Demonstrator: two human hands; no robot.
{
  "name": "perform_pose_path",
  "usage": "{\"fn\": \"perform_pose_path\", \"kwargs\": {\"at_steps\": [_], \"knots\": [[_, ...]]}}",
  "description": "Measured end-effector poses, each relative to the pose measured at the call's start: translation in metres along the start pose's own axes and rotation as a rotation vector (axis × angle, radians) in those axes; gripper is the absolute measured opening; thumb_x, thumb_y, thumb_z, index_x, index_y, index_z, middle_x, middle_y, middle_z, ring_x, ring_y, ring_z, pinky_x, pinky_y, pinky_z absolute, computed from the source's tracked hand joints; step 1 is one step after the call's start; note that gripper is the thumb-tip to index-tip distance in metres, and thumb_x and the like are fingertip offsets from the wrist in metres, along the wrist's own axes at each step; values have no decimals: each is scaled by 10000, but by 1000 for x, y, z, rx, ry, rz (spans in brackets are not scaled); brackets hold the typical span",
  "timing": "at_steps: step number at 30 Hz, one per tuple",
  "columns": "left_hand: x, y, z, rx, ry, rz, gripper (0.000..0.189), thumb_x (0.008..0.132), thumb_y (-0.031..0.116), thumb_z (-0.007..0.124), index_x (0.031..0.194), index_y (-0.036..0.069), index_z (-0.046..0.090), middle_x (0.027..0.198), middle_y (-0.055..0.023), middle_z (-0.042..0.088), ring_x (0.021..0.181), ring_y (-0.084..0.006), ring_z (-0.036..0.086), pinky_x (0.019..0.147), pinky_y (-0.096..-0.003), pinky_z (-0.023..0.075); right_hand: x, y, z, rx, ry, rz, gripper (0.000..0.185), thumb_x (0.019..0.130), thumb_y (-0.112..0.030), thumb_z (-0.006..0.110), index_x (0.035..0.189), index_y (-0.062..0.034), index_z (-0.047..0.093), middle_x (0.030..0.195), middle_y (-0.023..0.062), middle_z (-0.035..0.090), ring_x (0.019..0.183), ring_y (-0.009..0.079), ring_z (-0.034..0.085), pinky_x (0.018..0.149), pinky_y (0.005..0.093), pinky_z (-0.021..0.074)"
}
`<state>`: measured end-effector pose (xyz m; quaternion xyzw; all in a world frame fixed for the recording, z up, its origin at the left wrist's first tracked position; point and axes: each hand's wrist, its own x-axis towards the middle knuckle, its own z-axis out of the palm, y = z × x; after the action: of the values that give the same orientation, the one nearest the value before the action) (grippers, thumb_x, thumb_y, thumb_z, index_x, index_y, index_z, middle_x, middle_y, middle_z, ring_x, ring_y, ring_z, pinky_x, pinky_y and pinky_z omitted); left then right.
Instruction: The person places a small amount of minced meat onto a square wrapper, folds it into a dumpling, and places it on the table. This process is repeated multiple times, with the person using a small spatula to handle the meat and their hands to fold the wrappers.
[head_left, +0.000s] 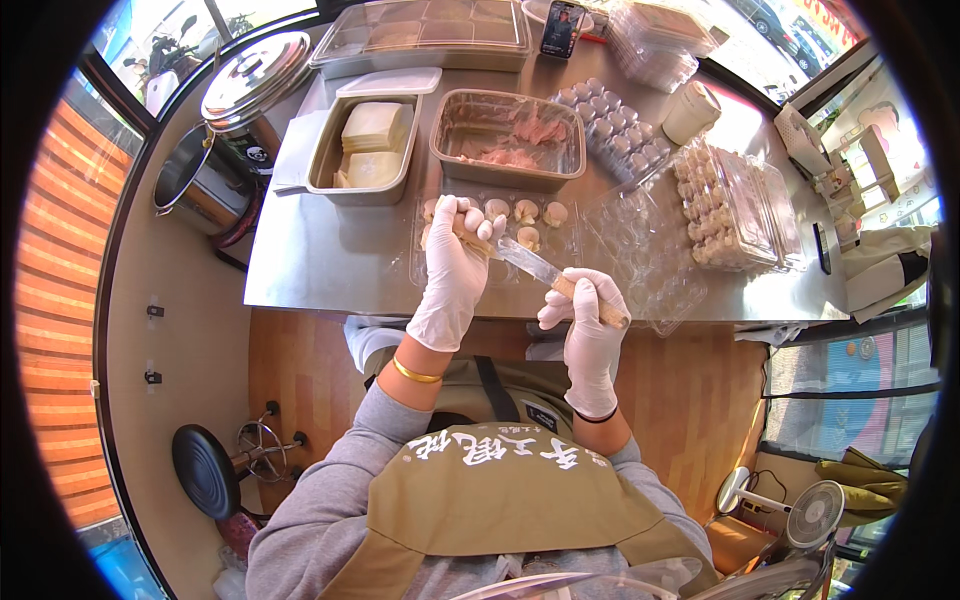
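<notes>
My left hand (456, 274), in a white glove, holds a wonton wrapper (480, 244) cupped in its fingers. Gloved too, my right hand (589, 322) grips the wooden handle of a flat spreading spatula (532, 262), whose blade reaches to the wrapper. Any filling in the wrapper is hidden by my fingers. Below and behind my left hand lies a clear plastic tray (566, 244) with several folded wontons (526, 211) in its hollows. Beyond it stands a metal pan (510, 166) of pink minced meat (510, 156). To its left, another metal pan (360, 196) holds stacked square wrappers (373, 127).
An unfilled clear tray (637, 255) lies on the steel table (337, 262), right of the wontons. Farther right are stacked filled boxes (739, 210). Egg-carton-like plastic trays (611, 131), a white jar (691, 112) and a phone (562, 30) stand behind. Steel pots (202, 180) sit at left.
</notes>
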<state>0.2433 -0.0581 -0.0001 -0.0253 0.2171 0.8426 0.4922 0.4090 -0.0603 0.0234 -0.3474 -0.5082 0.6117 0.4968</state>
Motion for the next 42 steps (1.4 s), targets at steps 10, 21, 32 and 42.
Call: {"fn": "perform_pose_path", "kwargs": {"at_steps": [10, 21, 32, 42], "knots": [[-8, 6, 4, -133, -287, -32, 277, 990, 287, 382, 853, 69, 483, 754, -52, 480, 779, -224, 528, 966, -418, 412, 1, -5, 5, 51, -51, 61, 183, 924, -48, 416, 928, 35, 579, 686, 109, 625, 524, 157, 616, 483, 263, 533], [-25, -4, 5, -393, -341, -175, 246, 959, 278, 457, 1087, 85, 541, 1145, -81, 569, 1196, -268, 458, 1087, -432, 306, 14, 1, 14, 333, -46, 203, 161, 921, -98, 459, 937, 3, 584, 708, 136, 631, 525, 195, 619, 470, 287, 535], [-11, 9, -22, 934, -290, 611, 200, 861, -16, 595, 1056, 5, 634, 924, -20, 576, 828, -107, 572, 707, -233, 480, 25, 15, 9, 361, -27, 276, 152, 907, -83, 469, 908, 6, 592, 710, 141, 633, 530, 201, 621, 490, 299, 541], [-4, 7, -30, 1498, -480, 1036, 197, 718, -50, 663, 888, 49, 659, 906, -72, 645, 783, -227, 632, 690, -289, 513, 52, 17, -17, 272, -110, 287, 160, 903, -81, 467, 873, 2, 601, 721, 135, 638, 558, 189, 633, 508, 278, 543]]}}
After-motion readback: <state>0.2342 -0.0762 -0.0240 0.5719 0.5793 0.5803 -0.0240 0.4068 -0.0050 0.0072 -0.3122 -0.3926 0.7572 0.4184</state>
